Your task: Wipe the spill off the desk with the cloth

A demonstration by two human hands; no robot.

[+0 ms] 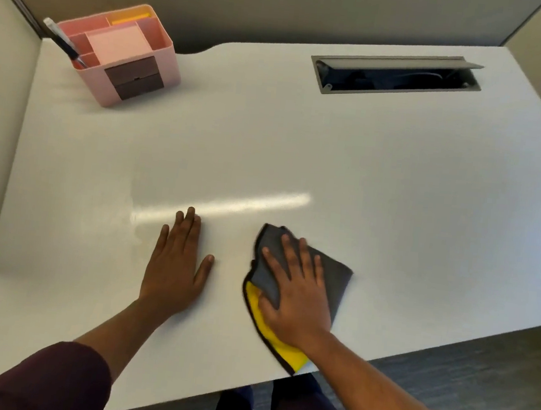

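A grey cloth (335,277) with a yellow underside lies crumpled on the white desk (301,141) near its front edge. My right hand (293,293) presses flat on the cloth, fingers spread, covering its middle. My left hand (176,262) rests palm down on the bare desk to the left of the cloth, fingers together, holding nothing. A faint wet sheen (138,228) shows on the desk just left of my left hand's fingertips, under a bright streak of reflected light.
A pink desk organiser (128,59) with a pen and sticky notes stands at the back left. A grey cable hatch (397,75) is open at the back right. Partition walls close the back and left sides. The desk's front edge runs diagonally below my hands.
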